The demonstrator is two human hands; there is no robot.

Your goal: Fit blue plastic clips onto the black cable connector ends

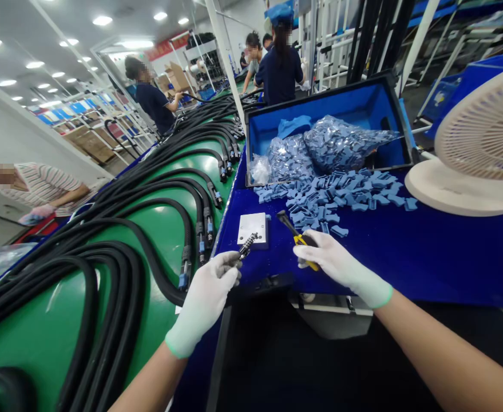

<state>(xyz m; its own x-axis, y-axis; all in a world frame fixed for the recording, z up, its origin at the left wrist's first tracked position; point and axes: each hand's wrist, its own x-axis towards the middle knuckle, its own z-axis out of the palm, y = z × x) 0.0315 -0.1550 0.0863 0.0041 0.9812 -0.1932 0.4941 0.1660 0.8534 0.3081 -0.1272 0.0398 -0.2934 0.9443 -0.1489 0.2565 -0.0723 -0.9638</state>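
My left hand [212, 292], in a white glove, is closed on a small dark metal part with a coiled spring [248, 246]. That part's tip is over a pale metal block [252, 224] on the blue table, and I cannot tell whether they touch. In its own white glove, my right hand [326, 257] grips a black-and-yellow hand tool [297, 236]. The tool's dark flared end points up and left, and fingers cover some of the handle, so its exact kind is unclear. Just beyond the tool lies a heap of small blue clips [332, 194].
A blue bin [391, 114] with bagged blue clips stands behind the heap. On the right is a beige fan [452, 189]. Black hoses with metal ends [186, 186] cover much of the green surface [165, 214] at left. Several people work farther back and at left.
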